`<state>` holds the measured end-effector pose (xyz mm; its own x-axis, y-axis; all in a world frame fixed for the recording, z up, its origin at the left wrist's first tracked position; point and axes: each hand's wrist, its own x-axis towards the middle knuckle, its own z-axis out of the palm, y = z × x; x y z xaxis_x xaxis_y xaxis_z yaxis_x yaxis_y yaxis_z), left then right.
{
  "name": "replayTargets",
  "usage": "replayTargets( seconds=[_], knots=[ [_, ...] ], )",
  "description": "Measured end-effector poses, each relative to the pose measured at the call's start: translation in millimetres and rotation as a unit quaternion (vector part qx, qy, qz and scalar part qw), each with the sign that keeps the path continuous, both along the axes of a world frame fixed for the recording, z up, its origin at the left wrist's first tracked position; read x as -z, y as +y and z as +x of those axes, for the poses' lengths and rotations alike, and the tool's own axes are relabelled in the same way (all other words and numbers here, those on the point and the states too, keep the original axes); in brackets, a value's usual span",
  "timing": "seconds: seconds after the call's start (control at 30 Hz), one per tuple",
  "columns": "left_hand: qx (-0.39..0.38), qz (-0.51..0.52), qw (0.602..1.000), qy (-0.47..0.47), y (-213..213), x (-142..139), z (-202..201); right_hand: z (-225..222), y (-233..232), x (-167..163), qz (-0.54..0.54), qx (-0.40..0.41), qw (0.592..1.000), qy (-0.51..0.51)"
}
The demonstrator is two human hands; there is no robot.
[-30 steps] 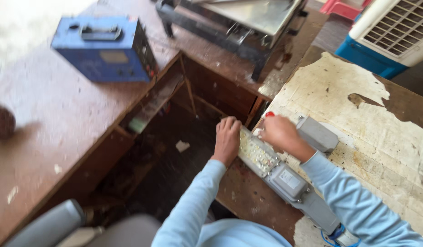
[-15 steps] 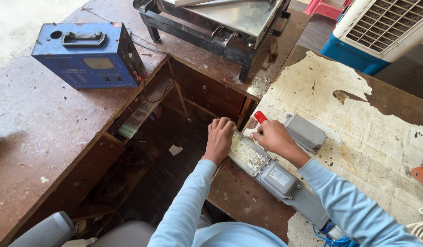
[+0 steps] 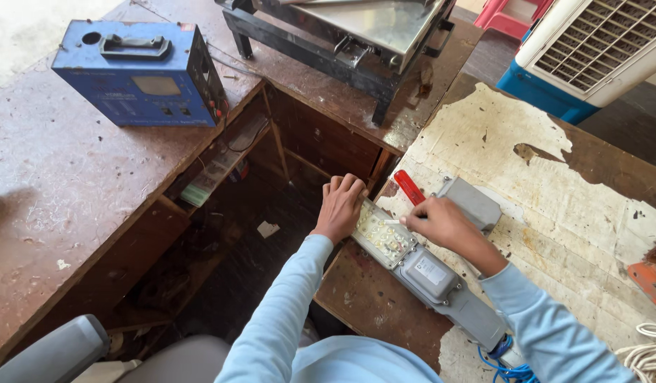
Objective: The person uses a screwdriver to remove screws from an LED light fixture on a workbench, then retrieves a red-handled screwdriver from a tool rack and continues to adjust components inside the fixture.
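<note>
The grey LED street-light fixture (image 3: pixel 420 266) lies flat at the worn bench (image 3: pixel 555 213) corner, long axis diagonal, its LED panel (image 3: pixel 382 234) at the end farthest from the person. Left hand (image 3: pixel 340 207) is clamped over that far end, fingers curled round the edge, steadying it. Right hand (image 3: pixel 441 223) sits just beside, across the panel, grasping a red-handled screwdriver (image 3: pixel 409 188) whose tip points down into the panel. Both hands are equally near.

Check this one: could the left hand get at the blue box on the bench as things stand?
Probably yes: the left hand grips the lamp panel, and nothing stands between it and the blue box, only the open recess.
</note>
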<state>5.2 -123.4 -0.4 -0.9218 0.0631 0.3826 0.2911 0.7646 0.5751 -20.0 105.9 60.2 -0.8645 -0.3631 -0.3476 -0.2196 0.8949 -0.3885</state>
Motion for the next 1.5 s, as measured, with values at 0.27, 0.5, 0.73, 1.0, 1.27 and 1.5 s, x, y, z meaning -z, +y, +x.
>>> replayTargets(
  seconds=[0.27,0.5,0.73,1.0,1.27,1.5],
  knots=[
    [-0.001,0.005,1.0,0.015,-1.5,0.4,-0.9,13.6,3.8,-56.9,0.064,-0.131,0.989,-0.015],
    [0.213,-0.023,0.969,0.122,20.8,1.2,15.4,49.4,2.4,-52.3,0.038,-0.126,0.984,0.116],
    [0.276,-0.003,0.96,0.037,37.3,-3.0,29.5,61.8,3.0,-54.6,0.027,-0.138,0.985,0.1],
    [0.254,-0.023,0.967,-0.021,35.4,4.9,20.1,62.4,-14.2,-53.0,0.037,-0.161,0.978,0.13],
    [0.307,-0.126,0.943,-0.011,12.4,0.8,16.3,76.0,-25.3,-47.1,-0.002,-0.163,0.973,0.165],
    [0.339,-0.198,0.915,-0.091,-3.2,-15.0,7.3,109.5,-23.4,-40.0,-0.005,-0.117,0.972,0.205]
  ],
)
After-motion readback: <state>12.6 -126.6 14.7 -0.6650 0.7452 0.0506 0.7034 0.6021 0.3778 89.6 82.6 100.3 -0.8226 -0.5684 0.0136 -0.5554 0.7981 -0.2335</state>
